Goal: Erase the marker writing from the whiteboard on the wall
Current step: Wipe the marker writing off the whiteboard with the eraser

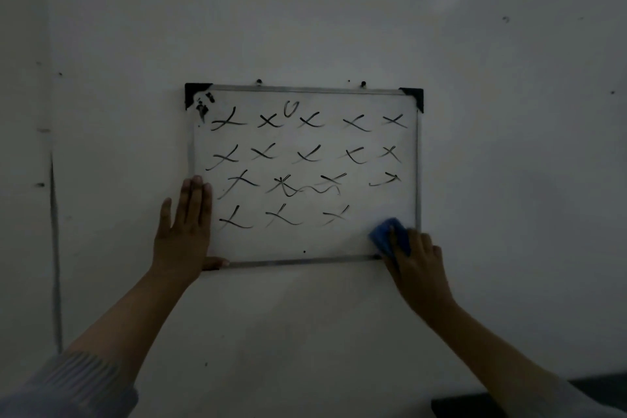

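Note:
A small metal-framed whiteboard with black corner caps hangs on the wall. Black marker crosses fill several rows, with a scribble in the third row and a smudge at the top left corner. The bottom right patch of the board is blank. My right hand presses a blue eraser flat against that bottom right corner. My left hand lies flat, fingers together, over the board's lower left edge, thumb under the bottom frame.
The whiteboard hangs from two dark hooks on a dim white wall. A dark vertical line runs down the wall at left. A dark surface shows at the bottom right.

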